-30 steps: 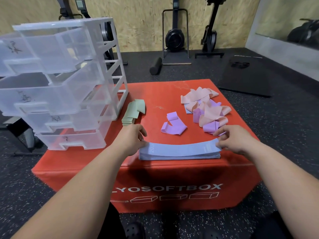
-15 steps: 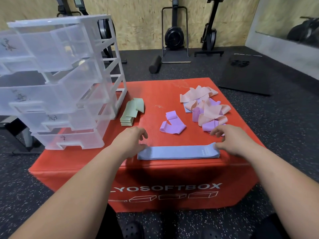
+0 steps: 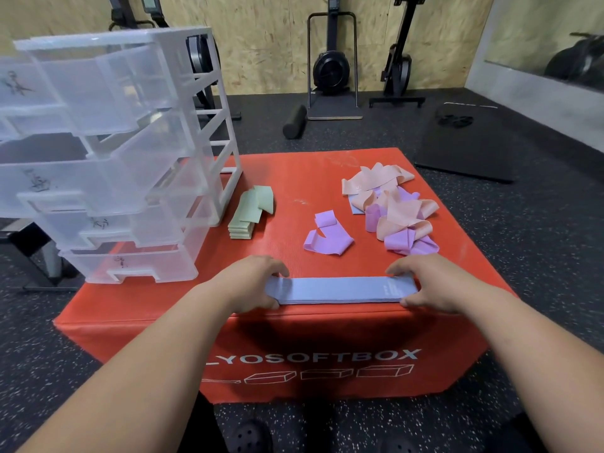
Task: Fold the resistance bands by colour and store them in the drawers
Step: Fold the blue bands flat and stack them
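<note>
Far left, on the red box (image 3: 294, 178): clear drawer unit (image 3: 114, 152), drawers pulled part way out, upper ones overhanging the lower. Handwritten marks on the fronts, unreadable. Risk: front-heavy with everything out, so likely to tip or slide if leaned on while loading.

Just right of it: green bands (image 3: 243, 220), folded and stacked, top one slewed off. Not yet stored. Could be knocked loose by a forearm sweeping toward the drawers.

Left hand (image 3: 248, 282): fingers curled over the left end of the blue bands (image 3: 340, 290), thumb at the near edge, pinching the layers.

Blue bands: flat, unfolded stack of several layers, lying lengthwise along the near edge of the box, between both hands. Main hazards:
- layers sliding apart in the fold if pinched unevenly at either end;
- springing open on release, being elastic;
- slipping off the near edge onto the floor, given so little margin.

Behind the stack: single purple band (image 3: 328, 240), loose and curled, apart from the rest.

Further right: mixed pile (image 3: 392, 210) of pink and purple bands, with a bit of blue showing underneath. Easy to overlook that blue one and close out the colour short.

Right hand (image 3: 428, 282): fingers over the right end of the blue stack, thumb at the front, holding it likewise.
</note>
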